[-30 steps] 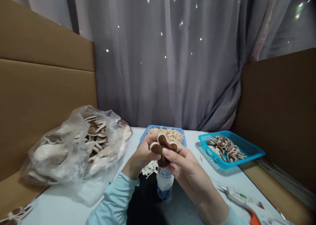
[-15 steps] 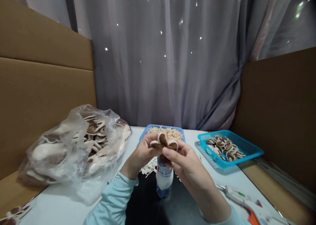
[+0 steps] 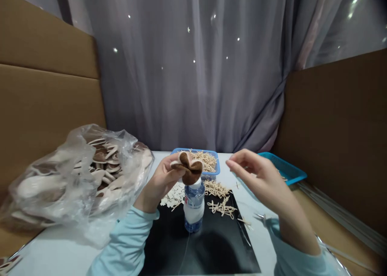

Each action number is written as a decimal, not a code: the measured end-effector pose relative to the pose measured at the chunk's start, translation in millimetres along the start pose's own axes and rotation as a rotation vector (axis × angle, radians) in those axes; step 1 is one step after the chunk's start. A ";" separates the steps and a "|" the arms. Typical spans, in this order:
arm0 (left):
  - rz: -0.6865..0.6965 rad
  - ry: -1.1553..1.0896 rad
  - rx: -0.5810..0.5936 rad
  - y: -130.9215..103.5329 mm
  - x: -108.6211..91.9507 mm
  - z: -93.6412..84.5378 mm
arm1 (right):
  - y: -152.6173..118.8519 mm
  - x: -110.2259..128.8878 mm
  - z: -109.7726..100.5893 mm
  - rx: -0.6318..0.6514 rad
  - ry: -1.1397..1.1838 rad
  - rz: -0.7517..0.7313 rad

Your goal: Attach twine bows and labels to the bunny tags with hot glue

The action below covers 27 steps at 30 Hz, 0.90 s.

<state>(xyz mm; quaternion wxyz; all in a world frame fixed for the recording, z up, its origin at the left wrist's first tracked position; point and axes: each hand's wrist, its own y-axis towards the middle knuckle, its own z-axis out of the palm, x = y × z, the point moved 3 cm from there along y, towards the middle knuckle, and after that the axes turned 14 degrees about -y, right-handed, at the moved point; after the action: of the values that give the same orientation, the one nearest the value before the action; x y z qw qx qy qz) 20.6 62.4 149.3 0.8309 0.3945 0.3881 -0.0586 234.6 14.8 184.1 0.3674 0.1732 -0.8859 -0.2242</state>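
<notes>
My left hand (image 3: pixel 161 179) pinches a brown felt piece with white edges (image 3: pixel 189 169), shaped in rounded lobes, just above the white cap of a plastic bottle (image 3: pixel 194 207). Whether the piece rests on the cap is hard to tell. The bottle stands upright on a black mat (image 3: pixel 211 247). Off to the right, my right hand (image 3: pixel 256 173) is raised in the air, fingers bent and apart from the felt piece, thumb and index finger a little spread, nothing visible between them.
A plastic bag of brown and white felt pieces (image 3: pixel 105 167) lies at the left. Behind the bottle is a blue basket (image 3: pixel 218 163) of thin beige loops, with more loops (image 3: pixel 222 207) on the mat. A turquoise basket (image 3: pixel 292 175) stands right, between cardboard walls (image 3: pixel 338 139).
My right hand has let go of the felt piece and moved right, its fingers now apart. My left hand still holds the piece. The view has shifted slightly.
</notes>
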 end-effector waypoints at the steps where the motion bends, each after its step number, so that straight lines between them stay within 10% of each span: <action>1: 0.005 0.014 0.017 -0.4 -1.8 0.1 | 1.6 -6.7 3.2 0.087 -0.113 -0.003; 5: 0.030 0.017 0.062 -1.6 -8.1 0.5 | 12.3 -47.4 35.7 0.427 -0.538 0.075; 12: 0.055 0.099 0.006 -2.9 -12.0 -1.8 | 22.2 -100.6 107.7 0.822 -0.602 0.155; 27: 0.024 0.096 -0.060 -2.3 -12.1 -10.3 | 19.5 -91.6 131.9 0.625 -0.408 0.043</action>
<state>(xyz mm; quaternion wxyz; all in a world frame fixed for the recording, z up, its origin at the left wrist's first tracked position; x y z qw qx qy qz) 5.1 65.6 152.3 0.8233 0.3766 0.4242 -0.0179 197.1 110.0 58.8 0.1173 0.2100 -0.9700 0.0350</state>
